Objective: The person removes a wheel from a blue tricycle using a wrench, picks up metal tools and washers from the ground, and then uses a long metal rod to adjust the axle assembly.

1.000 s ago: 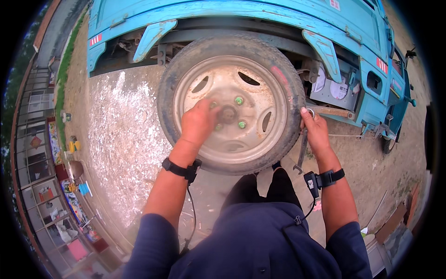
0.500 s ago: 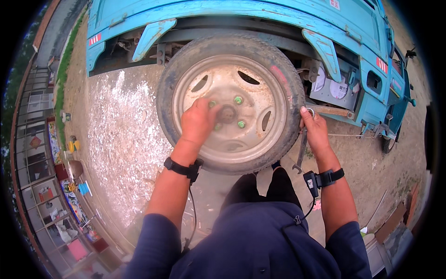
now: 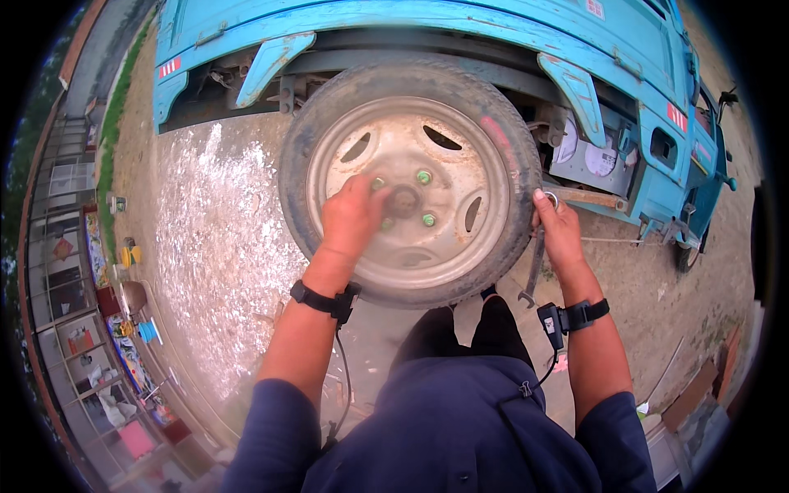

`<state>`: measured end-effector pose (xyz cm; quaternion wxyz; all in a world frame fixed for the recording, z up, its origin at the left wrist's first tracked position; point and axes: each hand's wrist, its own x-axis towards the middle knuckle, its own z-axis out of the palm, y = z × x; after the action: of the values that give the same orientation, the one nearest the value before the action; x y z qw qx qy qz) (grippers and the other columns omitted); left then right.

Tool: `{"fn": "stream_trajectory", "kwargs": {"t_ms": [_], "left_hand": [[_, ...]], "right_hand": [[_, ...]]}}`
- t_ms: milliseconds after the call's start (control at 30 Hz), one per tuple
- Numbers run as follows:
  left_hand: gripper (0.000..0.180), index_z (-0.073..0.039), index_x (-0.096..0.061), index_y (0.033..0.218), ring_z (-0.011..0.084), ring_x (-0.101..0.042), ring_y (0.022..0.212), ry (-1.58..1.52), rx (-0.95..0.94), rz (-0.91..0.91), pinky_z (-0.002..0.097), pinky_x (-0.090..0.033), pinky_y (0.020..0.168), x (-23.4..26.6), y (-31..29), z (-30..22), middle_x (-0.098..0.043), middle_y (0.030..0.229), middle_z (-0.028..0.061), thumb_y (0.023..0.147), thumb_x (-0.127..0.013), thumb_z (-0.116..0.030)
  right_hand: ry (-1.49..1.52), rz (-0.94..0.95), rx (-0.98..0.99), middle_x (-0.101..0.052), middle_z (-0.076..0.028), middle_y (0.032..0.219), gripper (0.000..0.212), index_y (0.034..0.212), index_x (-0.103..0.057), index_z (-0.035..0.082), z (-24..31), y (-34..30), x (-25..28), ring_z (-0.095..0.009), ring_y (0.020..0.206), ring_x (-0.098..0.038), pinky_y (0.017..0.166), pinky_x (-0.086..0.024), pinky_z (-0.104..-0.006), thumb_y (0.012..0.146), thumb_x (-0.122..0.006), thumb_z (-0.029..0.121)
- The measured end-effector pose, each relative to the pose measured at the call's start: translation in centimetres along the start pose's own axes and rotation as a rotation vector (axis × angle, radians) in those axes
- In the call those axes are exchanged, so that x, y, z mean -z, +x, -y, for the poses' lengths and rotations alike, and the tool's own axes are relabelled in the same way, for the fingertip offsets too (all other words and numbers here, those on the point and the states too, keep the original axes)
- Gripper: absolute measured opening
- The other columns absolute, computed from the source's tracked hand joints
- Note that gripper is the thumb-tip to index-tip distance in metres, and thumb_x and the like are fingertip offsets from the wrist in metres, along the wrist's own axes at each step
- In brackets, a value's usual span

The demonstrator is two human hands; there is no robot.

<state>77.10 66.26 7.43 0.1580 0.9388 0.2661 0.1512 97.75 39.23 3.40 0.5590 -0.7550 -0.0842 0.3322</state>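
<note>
A wheel [image 3: 440, 255] with a black tyre and a rusty cream rim stands upright against the side of a blue truck [image 3: 411, 18]. Several green lug nuts [image 3: 423, 177] ring its dark hub [image 3: 403, 201]. My left hand [image 3: 349, 215] is at the rim's centre, fingers curled beside the left-hand nuts; whatever they grip is hidden. At the tyre's right edge, my right hand [image 3: 559, 226] is closed round a combination wrench [image 3: 535, 267]. The ring end shows above the fingers and the open jaw hangs downward.
Blue brackets [image 3: 575, 94] and the truck's dark underframe sit just behind the tyre. White flaky patches [image 3: 222, 222] mark the ground on the left. Further left runs a glazed building front [image 3: 74, 329]. Boards [image 3: 690, 394] lie at the lower right. My feet stand close below the wheel.
</note>
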Motion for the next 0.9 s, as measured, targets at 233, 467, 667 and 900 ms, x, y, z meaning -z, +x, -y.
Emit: {"fn": "stream_trajectory", "kwargs": {"t_ms": [233, 467, 667, 900], "left_hand": [[0.03, -0.007, -0.064, 0.106, 0.0311, -0.065, 0.069, -0.003, 0.004, -0.098, 0.0383, -0.053, 0.061, 0.1, 0.3, -1.4, -0.066, 0.084, 0.0141, 0.087, -0.075, -0.027], [0.036, -0.008, -0.064, 0.112, 0.0325, -0.066, 0.072, 0.047, -0.004, 0.043, 0.0401, -0.054, 0.064, -0.2, 0.2, 0.5, -0.066, 0.093, 0.0129, 0.086, -0.074, -0.03], [0.037, -0.009, -0.064, 0.113, 0.0339, -0.065, 0.072, 0.058, 0.007, 0.035, 0.0425, -0.053, 0.064, 1.3, 1.1, -2.6, -0.064, 0.091, 0.0128, 0.087, -0.073, -0.034], [0.028, -0.011, -0.064, 0.113, 0.0347, -0.065, 0.07, 0.1, 0.035, 0.123, 0.0421, -0.052, 0.063, 0.9, 0.8, -0.4, -0.065, 0.097, 0.0121, 0.088, -0.071, -0.023]], "right_hand": [[0.0, -0.011, -0.021, -0.053, -0.002, 0.062, 0.05, 0.068, -0.053, 0.005, 0.4, -0.2, -0.1, -0.012, 0.057, -0.051, 0.057, -0.044, -0.0285, 0.098, -0.059, 0.043], [0.0, 0.002, -0.01, -0.053, -0.001, 0.062, 0.047, 0.068, -0.053, 0.006, 0.6, -0.4, -0.1, -0.01, 0.057, -0.05, 0.056, -0.044, -0.0274, 0.098, -0.061, 0.042], [0.06, 0.009, -0.006, -0.053, 0.0, 0.061, 0.046, 0.067, -0.052, 0.006, 0.6, -0.3, 0.1, -0.009, 0.056, -0.049, 0.055, -0.043, -0.0269, 0.097, -0.062, 0.039], [0.061, 0.015, -0.016, -0.053, 0.001, 0.061, 0.045, 0.067, -0.052, 0.006, 0.5, -0.2, -0.2, -0.009, 0.056, -0.049, 0.055, -0.042, -0.0273, 0.097, -0.062, 0.037]]}}
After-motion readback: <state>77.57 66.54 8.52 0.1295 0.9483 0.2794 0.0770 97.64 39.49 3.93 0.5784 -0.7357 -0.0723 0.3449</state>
